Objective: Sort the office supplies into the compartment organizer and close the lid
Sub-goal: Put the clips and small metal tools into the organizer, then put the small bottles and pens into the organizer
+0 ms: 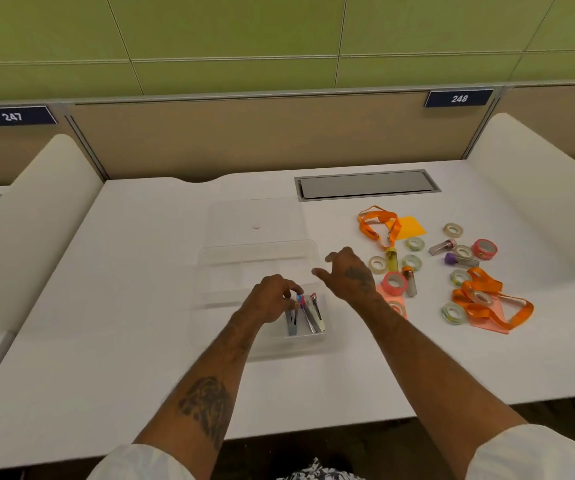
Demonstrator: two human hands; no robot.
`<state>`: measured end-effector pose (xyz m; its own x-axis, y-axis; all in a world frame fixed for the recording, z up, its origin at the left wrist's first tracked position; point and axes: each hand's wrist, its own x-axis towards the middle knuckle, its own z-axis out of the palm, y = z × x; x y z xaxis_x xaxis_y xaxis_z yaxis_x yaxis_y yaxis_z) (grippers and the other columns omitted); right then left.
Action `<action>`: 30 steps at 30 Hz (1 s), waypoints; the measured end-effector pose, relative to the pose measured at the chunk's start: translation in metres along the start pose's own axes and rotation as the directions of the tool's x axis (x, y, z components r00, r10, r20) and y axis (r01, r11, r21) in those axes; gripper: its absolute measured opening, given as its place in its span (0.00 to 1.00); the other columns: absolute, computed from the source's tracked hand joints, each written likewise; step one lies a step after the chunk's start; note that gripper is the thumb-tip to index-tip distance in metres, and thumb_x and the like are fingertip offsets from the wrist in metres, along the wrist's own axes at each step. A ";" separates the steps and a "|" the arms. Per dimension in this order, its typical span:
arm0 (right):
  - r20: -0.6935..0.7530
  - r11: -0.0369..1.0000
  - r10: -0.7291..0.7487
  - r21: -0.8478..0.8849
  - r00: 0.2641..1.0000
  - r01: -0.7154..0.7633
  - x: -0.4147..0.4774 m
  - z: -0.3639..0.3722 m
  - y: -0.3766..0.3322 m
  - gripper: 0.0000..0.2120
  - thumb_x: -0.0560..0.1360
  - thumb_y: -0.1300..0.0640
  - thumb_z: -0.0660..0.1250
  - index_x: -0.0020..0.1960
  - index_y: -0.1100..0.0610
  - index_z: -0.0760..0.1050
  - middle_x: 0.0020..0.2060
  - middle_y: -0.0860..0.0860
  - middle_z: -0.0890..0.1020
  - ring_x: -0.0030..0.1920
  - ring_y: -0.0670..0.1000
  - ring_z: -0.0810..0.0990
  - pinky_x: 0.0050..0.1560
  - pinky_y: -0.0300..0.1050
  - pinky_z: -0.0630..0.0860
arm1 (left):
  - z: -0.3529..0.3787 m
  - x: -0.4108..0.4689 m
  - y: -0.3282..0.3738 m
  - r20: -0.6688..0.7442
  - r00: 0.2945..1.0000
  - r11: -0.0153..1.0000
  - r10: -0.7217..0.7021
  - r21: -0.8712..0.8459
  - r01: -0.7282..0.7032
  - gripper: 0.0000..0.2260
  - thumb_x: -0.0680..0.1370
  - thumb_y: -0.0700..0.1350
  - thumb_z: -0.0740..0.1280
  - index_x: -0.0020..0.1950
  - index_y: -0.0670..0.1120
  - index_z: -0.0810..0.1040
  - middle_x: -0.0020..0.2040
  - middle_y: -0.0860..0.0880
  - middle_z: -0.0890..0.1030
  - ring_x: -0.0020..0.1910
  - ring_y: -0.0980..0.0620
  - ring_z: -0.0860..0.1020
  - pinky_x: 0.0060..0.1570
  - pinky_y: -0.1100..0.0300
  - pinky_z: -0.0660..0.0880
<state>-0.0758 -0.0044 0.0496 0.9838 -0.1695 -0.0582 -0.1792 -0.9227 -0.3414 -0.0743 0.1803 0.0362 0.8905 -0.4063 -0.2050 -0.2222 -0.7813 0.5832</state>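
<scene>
Right hand [346, 271], open and empty, nearest the loose supplies [452, 271] toward the tabletop's right edge; left hand [272, 299] pinching clips [308, 315] in organizer [230, 271].

The clear plastic compartment organizer [258, 271] looks glossy on the smooth matt white table [140, 271]. Shiny metal clips [308, 315] lie in its near-right compartment. The orange lanyards [487, 299] look like woven cloth.

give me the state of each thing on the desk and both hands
clear plastic compartment organizer: open, lid laid back flat
silver metal clips: in the near right compartment
left hand: fingers pinched at the clips
right hand: open, holding nothing, above the organizer's right edge
tape rolls: loose on the desk, unsorted
orange lanyards: loose on the desk
small vials: lying on their sides
</scene>
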 end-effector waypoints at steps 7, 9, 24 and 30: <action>-0.066 0.998 -0.039 0.044 0.997 0.042 -0.001 -0.004 0.013 0.24 0.76 0.41 0.64 0.63 0.58 0.75 0.63 0.57 0.73 0.63 0.57 0.72 0.60 0.51 0.73 | 0.008 0.006 -0.005 0.006 1.000 0.999 -0.024 0.049 0.024 0.15 0.75 0.48 0.72 0.62 0.51 0.81 0.60 0.47 0.78 0.58 0.48 0.76 0.55 0.56 0.72; -0.072 0.997 -0.083 -0.007 0.994 0.083 -0.003 -0.001 0.015 0.26 0.77 0.40 0.63 0.66 0.57 0.73 0.68 0.58 0.70 0.68 0.58 0.68 0.63 0.53 0.71 | 0.006 0.006 -0.008 -0.012 1.000 0.997 -0.023 0.070 0.023 0.18 0.76 0.51 0.71 0.65 0.52 0.79 0.67 0.48 0.72 0.66 0.48 0.71 0.64 0.53 0.69; -0.001 0.969 -0.092 -0.231 0.996 0.089 -0.010 0.017 0.028 0.48 0.62 0.24 0.22 0.77 0.44 0.39 0.77 0.57 0.37 0.77 0.61 0.36 0.72 0.68 0.46 | -0.005 0.003 -0.030 -0.187 0.980 0.826 0.071 0.562 0.047 0.40 0.68 0.71 0.25 0.77 0.56 0.33 0.78 0.45 0.32 0.77 0.43 0.34 0.73 0.39 0.37; -0.047 0.972 -0.064 -0.230 0.997 0.052 -0.016 0.013 0.031 0.50 0.60 0.24 0.20 0.78 0.43 0.39 0.77 0.57 0.38 0.77 0.61 0.37 0.73 0.67 0.44 | -0.001 0.009 -0.029 -0.193 0.976 0.839 0.101 0.544 0.021 0.42 0.63 0.73 0.20 0.74 0.57 0.28 0.78 0.46 0.30 0.77 0.43 0.32 0.72 0.39 0.34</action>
<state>-0.0969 -0.0260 0.0281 0.9920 -0.1258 0.0079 -0.1240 -0.9851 -0.1194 -0.0591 0.1995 0.0182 0.9232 -0.3840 0.0111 -0.3840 -0.9215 0.0578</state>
